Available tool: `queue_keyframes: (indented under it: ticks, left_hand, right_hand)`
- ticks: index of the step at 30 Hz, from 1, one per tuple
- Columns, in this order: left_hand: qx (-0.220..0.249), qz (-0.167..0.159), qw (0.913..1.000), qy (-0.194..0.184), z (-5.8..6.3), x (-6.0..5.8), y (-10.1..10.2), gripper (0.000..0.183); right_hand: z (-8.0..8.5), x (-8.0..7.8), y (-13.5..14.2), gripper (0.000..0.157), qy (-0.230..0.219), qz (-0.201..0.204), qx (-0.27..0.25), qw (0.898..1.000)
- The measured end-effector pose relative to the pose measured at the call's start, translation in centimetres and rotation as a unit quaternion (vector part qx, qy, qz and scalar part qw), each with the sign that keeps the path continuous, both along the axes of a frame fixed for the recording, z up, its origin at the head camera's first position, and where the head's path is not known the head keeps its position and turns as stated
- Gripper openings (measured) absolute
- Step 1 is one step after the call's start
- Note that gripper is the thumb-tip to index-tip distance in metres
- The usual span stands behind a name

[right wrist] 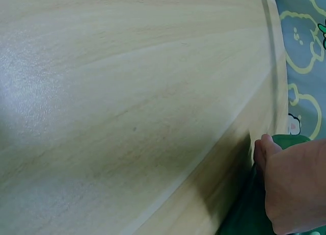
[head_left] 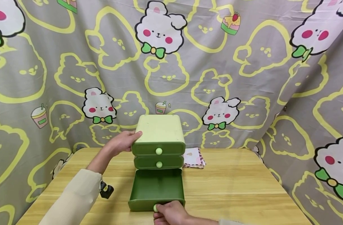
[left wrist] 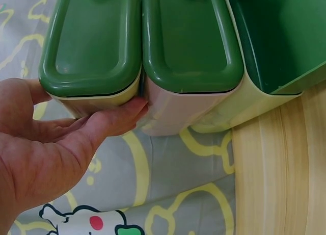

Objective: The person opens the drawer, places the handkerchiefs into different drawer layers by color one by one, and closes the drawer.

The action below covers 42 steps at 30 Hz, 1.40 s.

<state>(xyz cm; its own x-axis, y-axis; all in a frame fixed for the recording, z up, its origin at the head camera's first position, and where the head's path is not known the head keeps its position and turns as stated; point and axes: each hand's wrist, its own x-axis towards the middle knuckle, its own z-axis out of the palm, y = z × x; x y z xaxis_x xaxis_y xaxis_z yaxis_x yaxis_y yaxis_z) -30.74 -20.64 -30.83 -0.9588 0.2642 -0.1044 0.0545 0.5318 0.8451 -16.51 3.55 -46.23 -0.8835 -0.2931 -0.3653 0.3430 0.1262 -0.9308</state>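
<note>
A small drawer cabinet (head_left: pixel 160 128) with a pale yellow-green top stands on the table, its two upper drawers closed. The bottom drawer (head_left: pixel 157 184), dark green and bare inside, is pulled out toward me. My right hand (head_left: pixel 172 212) pinches its round light-green knob (head_left: pixel 155 207). In the right wrist view the right hand (right wrist: pixel 295 186) hides most of the drawer front. My left hand (head_left: pixel 124 141) holds the cabinet's upper left corner. In the left wrist view the left hand (left wrist: pixel 56 138) lies against the top and side of the uppermost section, below its green drawer front (left wrist: pixel 94 41).
Behind the cabinet on the right lies a folded cloth (head_left: pixel 193 157) with a checked edge. A black device (head_left: pixel 106 190) shows beside my left sleeve. The wooden table (head_left: pixel 230 187) ends against a patterned curtain (head_left: pixel 171 78) at the back and sides.
</note>
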Motion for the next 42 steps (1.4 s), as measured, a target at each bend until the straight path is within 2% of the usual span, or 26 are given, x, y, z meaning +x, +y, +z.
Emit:
queue_keyframes:
  ticks: [5,9,13,19,24,28,31,35,42]
  left_hand:
    - [0.001,0.0,1.0,-0.001,0.0,0.0,0.0,0.061]
    - [0.001,-0.001,1.0,-0.001,-0.1,-0.1,-0.1,0.063]
    - [0.0,-0.001,1.0,-0.001,-0.1,0.0,0.0,0.063]
    - [-0.002,-0.002,1.0,0.0,0.0,0.1,0.0,0.062]
    - [-0.002,-0.001,1.0,0.0,0.1,0.1,-0.1,0.061]
    - [-0.002,0.003,1.0,-0.001,0.1,0.1,0.0,0.061]
    - [0.0,0.005,1.0,-0.001,0.0,0.0,0.0,0.062]
    - [0.004,0.006,1.0,0.0,-0.1,-0.1,0.1,0.063]
    - [-0.001,0.005,1.0,0.002,-0.2,0.0,0.0,0.063]
  right_hand:
    - [-0.2,0.1,-0.2,0.031,-0.001,-0.005,0.002,1.0]
    - [0.0,0.0,-0.1,0.031,-0.001,0.009,0.014,1.0]
    - [0.8,-0.2,0.7,0.029,0.012,0.071,0.042,0.997]
    - [2.6,-1.5,2.9,0.028,-0.011,0.19,0.04,0.981]
    - [4.2,-3.5,4.6,0.032,-0.023,0.26,0.034,0.965]
    - [5.8,-5.1,5.6,0.032,-0.012,0.285,0.038,0.958]
    - [7.2,-6.9,6.7,0.029,0.013,0.295,0.065,0.953]
    - [9.1,-10.0,8.9,0.025,0.042,0.279,0.122,0.952]
    - [10.8,-14.9,13.0,0.023,0.035,0.233,0.187,0.954]
